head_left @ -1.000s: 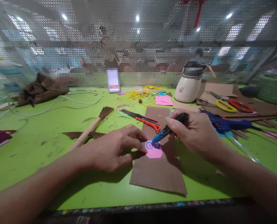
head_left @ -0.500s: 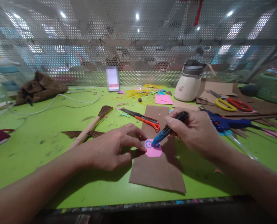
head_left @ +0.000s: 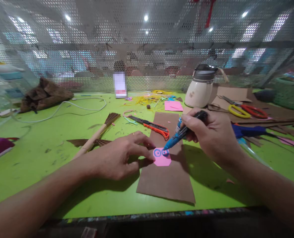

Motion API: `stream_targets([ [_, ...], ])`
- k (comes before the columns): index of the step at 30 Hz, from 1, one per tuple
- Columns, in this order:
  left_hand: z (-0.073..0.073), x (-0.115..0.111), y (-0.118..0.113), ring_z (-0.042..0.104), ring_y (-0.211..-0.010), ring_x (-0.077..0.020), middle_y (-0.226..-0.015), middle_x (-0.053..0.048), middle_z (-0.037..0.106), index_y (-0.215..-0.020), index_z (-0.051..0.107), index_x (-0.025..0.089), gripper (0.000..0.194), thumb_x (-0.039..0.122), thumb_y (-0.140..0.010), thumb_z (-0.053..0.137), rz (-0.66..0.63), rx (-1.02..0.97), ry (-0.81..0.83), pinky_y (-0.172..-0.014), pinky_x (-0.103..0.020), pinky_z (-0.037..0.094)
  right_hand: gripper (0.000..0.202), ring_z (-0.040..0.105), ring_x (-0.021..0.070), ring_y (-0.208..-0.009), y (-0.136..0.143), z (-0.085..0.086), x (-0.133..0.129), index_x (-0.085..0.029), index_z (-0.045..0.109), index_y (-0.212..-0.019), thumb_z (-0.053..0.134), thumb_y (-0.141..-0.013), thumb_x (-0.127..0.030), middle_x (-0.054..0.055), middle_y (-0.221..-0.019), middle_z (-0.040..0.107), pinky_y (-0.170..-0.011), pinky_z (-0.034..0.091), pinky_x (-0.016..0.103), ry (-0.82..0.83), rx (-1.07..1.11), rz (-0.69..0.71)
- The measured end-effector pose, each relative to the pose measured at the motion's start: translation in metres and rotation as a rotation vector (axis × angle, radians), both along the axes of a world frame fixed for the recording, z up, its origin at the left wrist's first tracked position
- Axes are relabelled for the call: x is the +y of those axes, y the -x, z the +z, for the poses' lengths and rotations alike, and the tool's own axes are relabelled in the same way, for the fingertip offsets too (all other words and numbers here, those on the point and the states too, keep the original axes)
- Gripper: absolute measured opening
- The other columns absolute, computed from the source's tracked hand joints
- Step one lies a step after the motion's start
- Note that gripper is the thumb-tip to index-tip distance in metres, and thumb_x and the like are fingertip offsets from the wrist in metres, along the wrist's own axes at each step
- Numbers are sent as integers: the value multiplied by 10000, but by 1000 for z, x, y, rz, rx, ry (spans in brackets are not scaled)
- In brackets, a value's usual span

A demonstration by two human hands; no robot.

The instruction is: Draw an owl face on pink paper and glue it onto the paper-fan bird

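Note:
A small pink paper piece (head_left: pixel 162 161) with cut corners lies on a brown cardboard strip (head_left: pixel 165 185); two blue rings with dots are drawn on it. My right hand (head_left: pixel 211 134) is closed round a blue marker (head_left: pixel 178 137), its tip at the right ring. My left hand (head_left: pixel 123 157) rests at the paper's left edge, fingers apart, the fingertips touching it. Just beyond lies a box cutter (head_left: pixel 153 126) with an orange handle, partly over the strip. Left of it is a small broom-like piece (head_left: pixel 92 141) with a brown paper fringe.
A cream bottle (head_left: pixel 199 89) stands at the back right, near scissors (head_left: pixel 251 111) and a blue glue gun (head_left: pixel 248 131). Pink paper sheets (head_left: pixel 173 105) and yellow shreds (head_left: pixel 147 99) lie at the back. A white cable (head_left: pixel 60 105) and brown cloth (head_left: pixel 46 94) are at left.
The marker tip has shifted slightly right and up, and my right hand has moved a little right. The right ring with its dot now shows more fully. My left hand stays at the paper.

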State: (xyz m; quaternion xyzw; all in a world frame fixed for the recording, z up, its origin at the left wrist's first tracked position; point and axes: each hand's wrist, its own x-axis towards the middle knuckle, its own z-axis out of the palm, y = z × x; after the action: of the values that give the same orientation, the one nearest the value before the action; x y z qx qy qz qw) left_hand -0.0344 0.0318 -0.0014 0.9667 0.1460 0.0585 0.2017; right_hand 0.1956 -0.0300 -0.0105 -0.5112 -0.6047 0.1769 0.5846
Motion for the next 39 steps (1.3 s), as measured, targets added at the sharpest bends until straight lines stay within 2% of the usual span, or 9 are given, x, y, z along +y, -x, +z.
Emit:
stream_targets([
  [4,-2,1,1,570,-1114,-217,-1242,-60,601,-1131,692,261,307,157,-894,527,-13,-12,-19,-974,-350,456,296,431,105,-383,-5,0,5,-219,544,-576,625,-854,-283,-34,-453,479,-365,322,254,-74,109,-51],
  [11,-5,0,1,579,-1077,-229,-1200,-75,613,-1120,687,244,267,181,-913,532,-42,-36,-66,-942,-354,464,345,415,101,-396,-6,-3,9,-222,524,-529,616,-849,-313,-31,-450,459,-380,309,258,-101,103,-117],
  [17,-7,-1,2,558,-1091,-239,-1171,-93,617,-1154,665,216,300,158,-910,502,-75,-22,-123,-977,-374,434,338,418,82,-371,4,19,9,-192,543,-546,610,-839,-346,-48,-407,456,-370,303,220,-68,79,-83],
  [20,-7,-1,2,563,-1084,-245,-1172,-98,615,-1106,674,209,274,166,-888,514,-95,-43,-149,-960,-365,440,346,401,66,-357,8,26,4,-174,549,-542,634,-819,-363,-57,-388,450,-363,290,201,-34,91,-51],
  [22,-7,-2,2,559,-1093,-246,-1183,-99,611,-1041,680,202,232,164,-874,523,-100,-64,-174,-959,-362,436,329,408,63,-357,6,21,-3,-164,567,-553,664,-792,-368,-56,-396,467,-361,300,194,-1,163,-64],
  [26,-7,-4,-1,512,-1179,-260,-1257,-110,585,-909,648,177,121,146,-823,569,-136,-66,-209,-990,-370,407,332,415,65,-348,-2,-4,-13,-163,556,-561,632,-806,-374,-54,-399,470,-343,300,185,16,290,-155],
  [30,-8,-2,-3,545,-1083,-261,-1132,-98,644,-868,623,177,58,173,-827,582,-140,-53,-201,-938,-367,426,322,401,61,-339,-7,-24,-15,-171,526,-569,610,-816,-360,-59,-423,474,-327,282,183,12,381,-226],
  [34,-10,0,-2,546,-1055,-256,-1120,-95,641,-908,625,179,74,207,-856,581,-152,-76,-186,-940,-364,413,323,437,74,-354,-9,-23,-13,-166,572,-594,652,-809,-393,-53,-422,494,-349,316,195,34,357,-184],
  [39,-10,0,-1,559,-1032,-255,-1100,-104,637,-962,634,179,119,238,-877,574,-131,-75,-163,-965,-390,405,326,472,87,-384,-6,-16,-9,-166,621,-646,668,-818,-439,-46,-450,512,-369,337,208,30,287,-51],
])
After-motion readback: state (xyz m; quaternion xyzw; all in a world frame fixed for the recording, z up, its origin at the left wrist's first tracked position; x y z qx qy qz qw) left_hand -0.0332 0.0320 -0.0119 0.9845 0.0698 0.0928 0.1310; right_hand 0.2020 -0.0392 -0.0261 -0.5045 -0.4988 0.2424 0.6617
